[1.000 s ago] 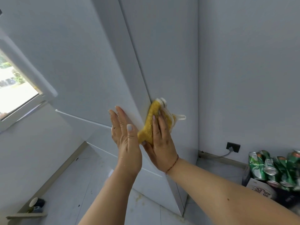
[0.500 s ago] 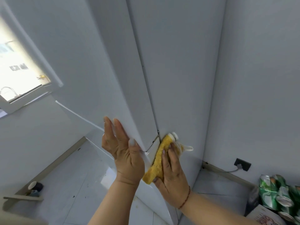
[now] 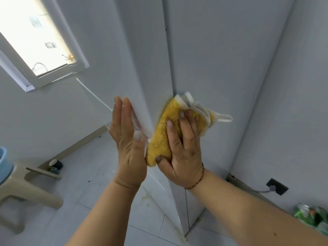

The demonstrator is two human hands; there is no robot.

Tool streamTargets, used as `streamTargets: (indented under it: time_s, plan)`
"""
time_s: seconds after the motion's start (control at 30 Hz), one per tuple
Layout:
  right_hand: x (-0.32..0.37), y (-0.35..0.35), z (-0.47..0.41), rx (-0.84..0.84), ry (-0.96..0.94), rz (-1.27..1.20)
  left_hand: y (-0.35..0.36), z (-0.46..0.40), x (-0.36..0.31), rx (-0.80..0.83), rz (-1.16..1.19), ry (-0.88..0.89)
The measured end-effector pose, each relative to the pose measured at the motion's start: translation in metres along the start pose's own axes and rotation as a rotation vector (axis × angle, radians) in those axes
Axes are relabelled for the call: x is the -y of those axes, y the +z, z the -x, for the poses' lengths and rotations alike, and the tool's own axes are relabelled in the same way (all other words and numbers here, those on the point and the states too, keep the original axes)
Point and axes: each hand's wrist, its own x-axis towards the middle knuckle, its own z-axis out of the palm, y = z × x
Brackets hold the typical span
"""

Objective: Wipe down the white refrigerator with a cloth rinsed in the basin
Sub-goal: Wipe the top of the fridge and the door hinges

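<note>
The white refrigerator [image 3: 209, 55] fills the middle of the head view, seen at its front right corner. A yellow cloth with white trim [image 3: 165, 132] is pressed against the fridge's side panel, just right of the door edge. My right hand [image 3: 182, 150] lies flat on the cloth with fingers spread. Flat against the front of the door at its edge rests my left hand [image 3: 127, 144], fingers straight and together, thumb by the cloth. The blue basin [image 3: 4, 162] shows partly at the far left on a stool.
A beige plastic stool [image 3: 26, 189] stands at the left on the tiled floor. A window [image 3: 35, 38] is at the upper left. A wall socket with a plug [image 3: 276, 186] sits low on the right wall, with green cans [image 3: 308, 217] below it.
My right hand has slid the cloth along the fridge's side beside the door edge, down and then a little back up. My left hand has stayed flat on the door edge. The view has shifted right.
</note>
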Motion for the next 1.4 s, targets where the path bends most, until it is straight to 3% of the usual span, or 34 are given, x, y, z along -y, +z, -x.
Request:
streamTargets:
  time_s: [0.1,0.27,0.73,0.93,1.27,1.4]
  plan:
    - [-0.002,-0.001,-0.026,-0.055,-0.045,-0.004,-0.013,0.002,-0.003,0.030,0.099,-0.040]
    - [-0.007,0.004,-0.008,-0.069,-0.073,0.002,0.006,0.058,0.019,0.036,0.019,-0.051]
    - [-0.044,0.047,0.182,-0.016,-0.116,0.039,0.081,0.206,0.106,-0.132,0.269,-0.062]
    - [-0.055,0.064,0.257,-0.032,-0.094,0.011,0.097,0.266,0.144,-0.061,0.305,0.002]
    - [-0.077,0.090,0.387,0.031,-0.079,0.090,0.101,0.285,0.161,0.064,0.367,0.041]
    - [-0.084,0.083,0.388,0.062,-0.107,0.078,0.102,0.284,0.156,0.063,0.417,0.007]
